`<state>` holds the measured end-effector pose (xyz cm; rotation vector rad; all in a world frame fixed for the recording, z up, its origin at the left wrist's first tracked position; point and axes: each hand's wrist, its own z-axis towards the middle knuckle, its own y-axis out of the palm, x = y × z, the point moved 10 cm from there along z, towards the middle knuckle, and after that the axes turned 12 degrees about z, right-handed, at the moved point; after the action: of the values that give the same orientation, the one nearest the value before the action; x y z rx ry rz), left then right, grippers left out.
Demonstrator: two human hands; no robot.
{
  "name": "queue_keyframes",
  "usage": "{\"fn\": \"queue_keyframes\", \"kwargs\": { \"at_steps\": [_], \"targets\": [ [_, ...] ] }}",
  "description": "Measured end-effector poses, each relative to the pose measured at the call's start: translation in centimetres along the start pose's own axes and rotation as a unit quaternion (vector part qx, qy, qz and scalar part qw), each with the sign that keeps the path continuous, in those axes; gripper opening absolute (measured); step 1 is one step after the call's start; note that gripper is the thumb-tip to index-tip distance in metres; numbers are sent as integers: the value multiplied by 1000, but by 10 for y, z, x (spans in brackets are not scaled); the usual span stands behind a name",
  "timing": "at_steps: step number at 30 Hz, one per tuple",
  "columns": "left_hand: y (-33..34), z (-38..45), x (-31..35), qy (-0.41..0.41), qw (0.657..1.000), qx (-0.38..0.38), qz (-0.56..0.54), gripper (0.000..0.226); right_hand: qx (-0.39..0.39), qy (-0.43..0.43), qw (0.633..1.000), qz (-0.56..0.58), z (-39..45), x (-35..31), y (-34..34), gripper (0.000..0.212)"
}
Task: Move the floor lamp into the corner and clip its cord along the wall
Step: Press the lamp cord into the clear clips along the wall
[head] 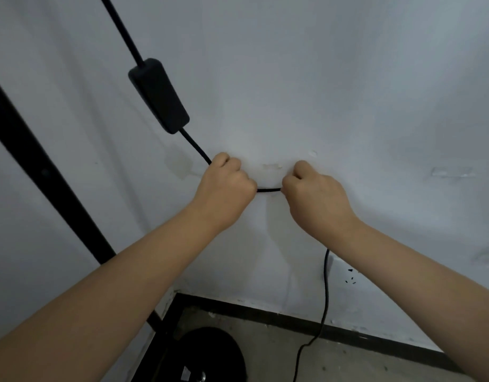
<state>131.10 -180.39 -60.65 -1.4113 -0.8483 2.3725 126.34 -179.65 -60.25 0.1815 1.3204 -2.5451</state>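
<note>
The black lamp cord [268, 190] runs down from the top left through a black inline switch box [159, 95] and across the white wall [348, 92]. My left hand [225, 183] and my right hand [315, 191] are both closed on the cord, a short stretch of it taut between them against the wall. Whether a clip sits under my fingers is hidden. The lamp's black pole [42, 172] slants up on the left, and its round black base [210, 354] stands on the floor in the corner.
Below my right arm the cord [325, 293] drops down the wall and trails over the concrete floor [348, 362]. A black baseboard [293, 321] lines the wall's foot. Patches of old tape residue [452, 172] mark the wall to the right.
</note>
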Motion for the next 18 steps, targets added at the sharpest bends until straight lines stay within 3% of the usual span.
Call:
{"fn": "queue_keyframes", "kwargs": {
  "at_steps": [5, 8, 12, 18],
  "targets": [
    [-19, -3, 12, 3, 994, 90, 55, 28, 4, 50, 998, 31, -16, 37, 4, 10],
    [-16, 1, 10, -33, 992, 118, 34, 35, 0, 54, 994, 92, -31, 51, 12, 18],
    [-4, 3, 25, -67, 989, 108, -71, 21, 29, 47, 977, 205, -55, 58, 9, 17],
    [-12, 14, 68, -57, 968, 173, -174, 10, -98, 277, 839, 458, -109, 120, 41, 34]
  ]
}}
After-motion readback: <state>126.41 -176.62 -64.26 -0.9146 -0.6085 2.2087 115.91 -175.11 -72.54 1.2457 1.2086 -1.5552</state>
